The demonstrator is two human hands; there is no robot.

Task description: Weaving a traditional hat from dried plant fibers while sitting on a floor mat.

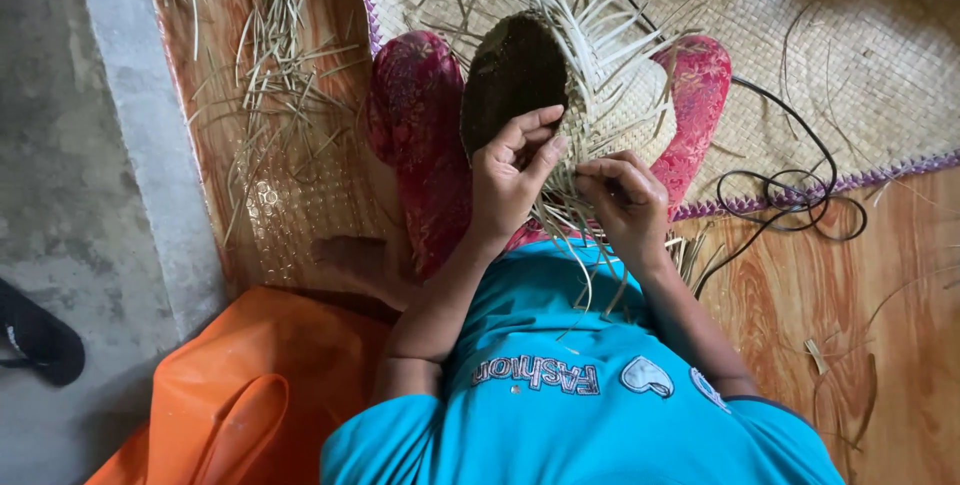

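A half-woven straw basket [530,75] with a dark inside rests on my lap, loose pale strips [610,35] fanning out from its rim. My left hand [512,170] grips the basket's near edge, fingers curled over the weave. Just to its right, my right hand [625,200] pinches thin straw strips [590,245] that hang down toward my blue shirt. The two hands are almost touching. My legs, in red patterned cloth [420,125], are folded under the basket.
A woven mat [880,55] with a purple border lies ahead and right, with a black cable [790,195] coiled on it. Loose straw [270,65] is scattered on the left. An orange bag [240,385] sits at lower left, a black sandal [40,340] beyond the concrete edge.
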